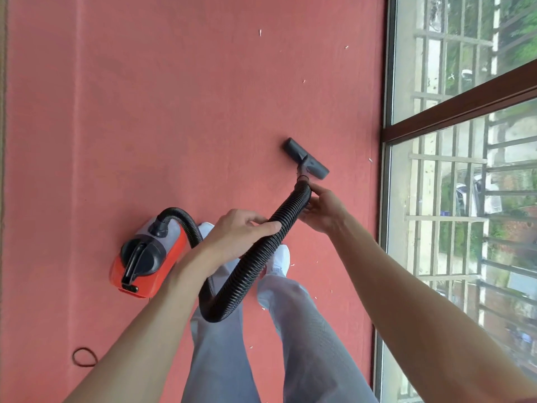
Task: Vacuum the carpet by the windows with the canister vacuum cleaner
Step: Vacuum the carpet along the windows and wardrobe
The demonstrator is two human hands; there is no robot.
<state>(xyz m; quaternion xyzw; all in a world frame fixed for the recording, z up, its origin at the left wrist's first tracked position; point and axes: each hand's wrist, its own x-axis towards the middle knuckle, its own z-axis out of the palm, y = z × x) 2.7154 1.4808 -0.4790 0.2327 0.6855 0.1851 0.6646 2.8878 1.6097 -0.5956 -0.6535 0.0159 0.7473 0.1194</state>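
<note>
Nozzle (306, 159) sits flat on carpet (174, 112), just ahead of right hand (322, 207), near window (465, 170) on the right. Its bar runs diagonally, far-left to near-right, roughly square to the hose (261, 251) feeding it.

Right hand is the nearer one: fingers wrapped round the hose's top end, right behind the nozzle neck. Left hand (238, 231) grips the hose lower down, thumb laid over the top. Both closed on it, neither slack.

Hose drops from the hands, loops low between the legs, then arcs up into canister (148, 254), which stands on the carpet to the left, just beside left foot.

Scraps (260, 32) lie well ahead of the nozzle and toward the glass; a few more by the feet. Judgement: push forward and rightward, steering from the right hand.

Materials:
- Hose: black, ribbed, flexible.
- Nozzle: dark grey hard plastic, T-shaped.
- Canister: glossy orange shell, grey top, black handle.
- Carpet: flat red low pile with faint seams.
</note>
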